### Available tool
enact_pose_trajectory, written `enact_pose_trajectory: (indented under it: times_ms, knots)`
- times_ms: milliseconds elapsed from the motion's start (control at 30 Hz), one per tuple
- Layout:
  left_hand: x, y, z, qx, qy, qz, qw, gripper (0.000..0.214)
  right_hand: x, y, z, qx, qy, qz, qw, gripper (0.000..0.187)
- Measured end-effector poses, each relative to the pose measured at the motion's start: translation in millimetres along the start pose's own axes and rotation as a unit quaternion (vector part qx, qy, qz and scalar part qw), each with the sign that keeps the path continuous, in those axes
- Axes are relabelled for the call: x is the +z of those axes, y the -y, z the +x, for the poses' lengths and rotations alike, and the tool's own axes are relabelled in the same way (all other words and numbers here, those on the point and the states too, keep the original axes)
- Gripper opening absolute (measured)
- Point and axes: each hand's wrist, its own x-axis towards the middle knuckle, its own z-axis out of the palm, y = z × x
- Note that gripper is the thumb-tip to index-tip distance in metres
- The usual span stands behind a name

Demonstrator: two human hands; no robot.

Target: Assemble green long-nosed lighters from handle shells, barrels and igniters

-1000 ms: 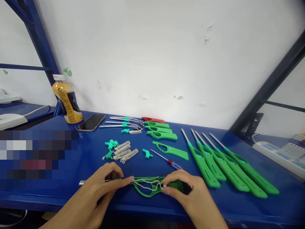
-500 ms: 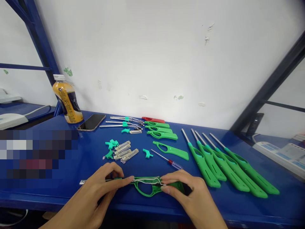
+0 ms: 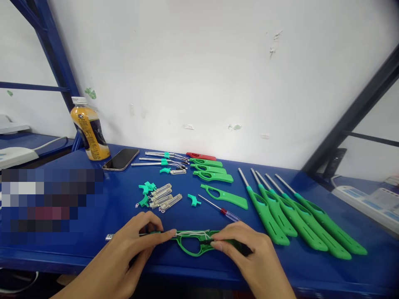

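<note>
Left hand (image 3: 134,245): fingers curled, thumb and fingers closed on casing's left end. Right hand (image 3: 249,249): thumb and forefinger pinched on small dark part (image 3: 207,241). Green casing (image 3: 204,249), one, lower centre, with white wires (image 3: 193,233). Screwdriver (image 3: 229,213), right of centre. Green lighters (image 3: 293,214), five, lower right. Phone (image 3: 121,160), bottle (image 3: 90,135), left.

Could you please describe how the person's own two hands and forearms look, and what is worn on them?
The slender-fingered bare left hand and bare right hand show no gloves, and no rings on the visible fingers. The left forearm and right forearm show no sleeve, watch, bracelet or marking within the picture.
</note>
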Motion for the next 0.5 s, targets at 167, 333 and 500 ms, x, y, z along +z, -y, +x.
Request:
enact_pose_trajectory:
  times_ms: [167,333,500]
  knots:
    - [-0.8,0.1,0.0,-0.002,0.003,0.013,1.0,0.051,1.0,-4.7,-0.9,0.022,0.0,0.006,1.0,0.013]
    - [-2.4,2.2,0.9,0.023,0.034,0.049,0.998,0.047,1.8,-3.4,-1.3,0.015,-0.014,0.027,0.999,0.012]
    - [-0.6,3.5,0.4,0.023,0.028,0.056,0.998,0.041,0.7,-0.6,-1.4,-0.009,-0.028,0.025,0.999,0.009]
